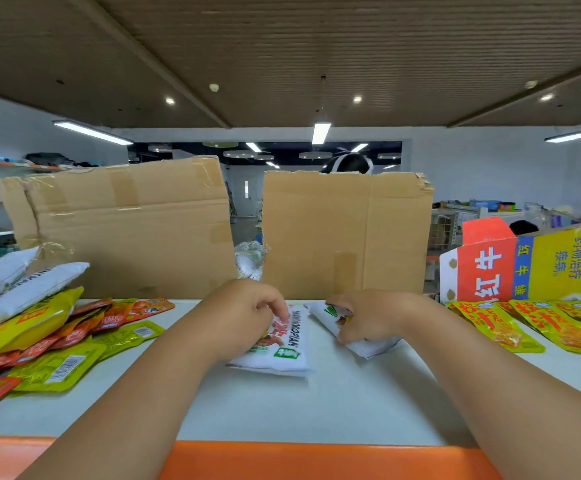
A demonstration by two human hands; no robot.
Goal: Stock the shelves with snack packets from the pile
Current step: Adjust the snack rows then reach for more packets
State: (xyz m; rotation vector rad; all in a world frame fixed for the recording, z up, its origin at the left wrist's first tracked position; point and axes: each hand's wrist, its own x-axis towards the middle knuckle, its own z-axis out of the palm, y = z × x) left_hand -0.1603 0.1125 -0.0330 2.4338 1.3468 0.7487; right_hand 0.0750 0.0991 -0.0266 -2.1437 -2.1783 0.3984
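carton (573,265) "红牛", "不能代替药物治疗疾病", packet (291,355) "…AROPIAN"

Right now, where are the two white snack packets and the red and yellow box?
left white packet (287,355): head view, its lower front by the green label.
right white packet (375,346): head view, its near white end.
red and yellow box (486,268): head view, its red side panel.

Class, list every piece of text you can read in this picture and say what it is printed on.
"红牛 维": carton, blue strip.
"不能代替 药物治疗 疾病": its yellow side.
"...AROPIAN", first letters unclear: left white packet.
Right white packet, barcode digits, yellow packets: too blurred to read.
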